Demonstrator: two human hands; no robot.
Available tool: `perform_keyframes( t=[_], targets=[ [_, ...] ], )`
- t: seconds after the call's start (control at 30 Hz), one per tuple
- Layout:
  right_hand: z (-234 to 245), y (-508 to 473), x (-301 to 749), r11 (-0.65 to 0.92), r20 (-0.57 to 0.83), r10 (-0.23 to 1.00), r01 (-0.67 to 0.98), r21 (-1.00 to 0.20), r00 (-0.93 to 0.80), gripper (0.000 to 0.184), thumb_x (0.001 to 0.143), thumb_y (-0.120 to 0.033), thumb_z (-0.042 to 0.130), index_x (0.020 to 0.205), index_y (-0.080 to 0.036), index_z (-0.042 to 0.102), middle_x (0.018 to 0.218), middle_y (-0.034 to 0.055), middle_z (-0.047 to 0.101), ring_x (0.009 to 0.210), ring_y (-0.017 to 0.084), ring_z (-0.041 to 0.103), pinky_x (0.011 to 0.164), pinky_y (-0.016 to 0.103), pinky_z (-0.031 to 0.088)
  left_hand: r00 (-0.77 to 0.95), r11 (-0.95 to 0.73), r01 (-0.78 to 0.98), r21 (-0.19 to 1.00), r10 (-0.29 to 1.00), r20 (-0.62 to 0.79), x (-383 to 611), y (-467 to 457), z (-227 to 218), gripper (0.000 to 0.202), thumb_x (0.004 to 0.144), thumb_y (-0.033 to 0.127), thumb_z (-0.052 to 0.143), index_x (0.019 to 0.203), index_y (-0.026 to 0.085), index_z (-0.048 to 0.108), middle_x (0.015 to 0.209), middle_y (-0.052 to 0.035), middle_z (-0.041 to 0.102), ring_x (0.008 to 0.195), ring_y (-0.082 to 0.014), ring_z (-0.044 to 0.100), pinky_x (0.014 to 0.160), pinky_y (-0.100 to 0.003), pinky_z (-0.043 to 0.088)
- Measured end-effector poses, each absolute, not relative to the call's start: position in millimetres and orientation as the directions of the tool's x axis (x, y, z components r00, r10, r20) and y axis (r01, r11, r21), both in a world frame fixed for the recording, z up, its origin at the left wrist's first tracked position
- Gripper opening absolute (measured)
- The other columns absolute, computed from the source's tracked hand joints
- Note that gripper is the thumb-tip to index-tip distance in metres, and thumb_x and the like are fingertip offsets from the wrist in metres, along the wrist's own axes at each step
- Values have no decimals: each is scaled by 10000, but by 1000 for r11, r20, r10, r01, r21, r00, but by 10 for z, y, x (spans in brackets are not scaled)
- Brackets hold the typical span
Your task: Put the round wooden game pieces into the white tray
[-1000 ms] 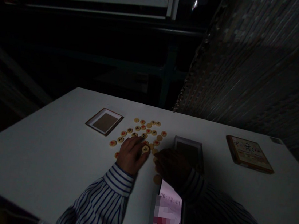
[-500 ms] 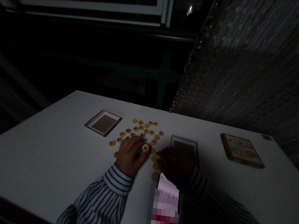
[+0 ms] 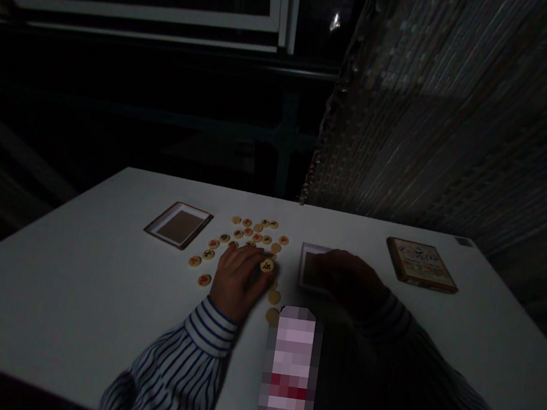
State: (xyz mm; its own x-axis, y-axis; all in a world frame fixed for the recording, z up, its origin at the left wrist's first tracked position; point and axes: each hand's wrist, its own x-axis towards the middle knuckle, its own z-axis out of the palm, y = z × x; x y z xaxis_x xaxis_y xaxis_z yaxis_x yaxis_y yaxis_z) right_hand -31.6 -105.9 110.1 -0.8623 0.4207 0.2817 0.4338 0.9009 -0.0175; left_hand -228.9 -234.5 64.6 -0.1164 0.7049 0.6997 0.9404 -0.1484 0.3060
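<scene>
My left hand [image 3: 235, 284] is at the near side of a scatter of round xiangqi pieces. Between its thumb and fingers it pinches one piece with a black character [image 3: 267, 266]. Dark in shadow, my right hand [image 3: 352, 279] is over the right part of a shallow open box [image 3: 302, 266]. Its fingers are too dark to make out, and so is anything in them. Around and beyond my left hand lie several loose pieces, such as a red-marked piece [image 3: 204, 280] and a plain-backed piece [image 3: 274, 297]. Other pieces are hidden behind my left hand.
A shallow open tray [image 3: 149, 232] lies at the left of the white table [image 3: 66, 285]. At the right is a flat box with a printed lid [image 3: 421, 263]. A lit, blurred-out phone [image 3: 292, 362] lies close in front. A bead curtain [image 3: 416, 116] hangs behind.
My right hand has moved right and away from the pieces to over the open box. My left hand keeps its piece. The view has shifted slightly to the right.
</scene>
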Motion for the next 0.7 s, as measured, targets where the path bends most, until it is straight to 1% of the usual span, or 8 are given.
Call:
perform_keyframes(
  t=[0.07,0.17,0.27,0.5,0.7],
  targets=[
    [1140,-1005,-254,894,332,442,441,-81,-833,233,816,-261,422,909,-167,614,807,86,641,713,169,578,637,283,439,-118,-153,937,314,709,695,-2252,-2328,661,272,742,266,572,1000,188,540,1015,-64,610,993,-202,520,950,-445,318],
    [1162,-936,-165,898,400,439,400,-182,-804,238,817,-236,414,938,-149,599,816,93,636,740,166,581,657,286,452,-129,-145,931,335,728,673,-2198,-2299,686,254,745,273,566,982,185,547,1011,-61,611,987,-198,522,958,-436,308],
    [1152,-884,-101,896,441,444,379,-232,-780,233,818,-244,423,952,-152,589,841,92,637,766,171,585,677,303,459,-137,-133,926,354,754,642,-2149,-2260,728,249,751,273,556,981,177,551,1008,-61,612,992,-197,520,963,-433,299],
    [1169,-865,-56,885,457,464,382,-265,-759,261,818,-284,420,956,-148,595,834,97,641,760,180,594,661,313,462,-134,-165,912,377,747,651,-2025,-2120,835,232,763,277,541,977,190,556,1000,-54,619,989,-191,525,970,-425,295],
    [1227,-884,-39,872,473,489,400,-282,-733,238,812,-270,430,948,-164,594,806,80,640,726,165,591,652,306,459,-150,-161,898,410,763,629,-1936,-1972,878,212,779,265,522,975,190,553,1014,-54,618,988,-186,527,974,-422,290]
  ],
)
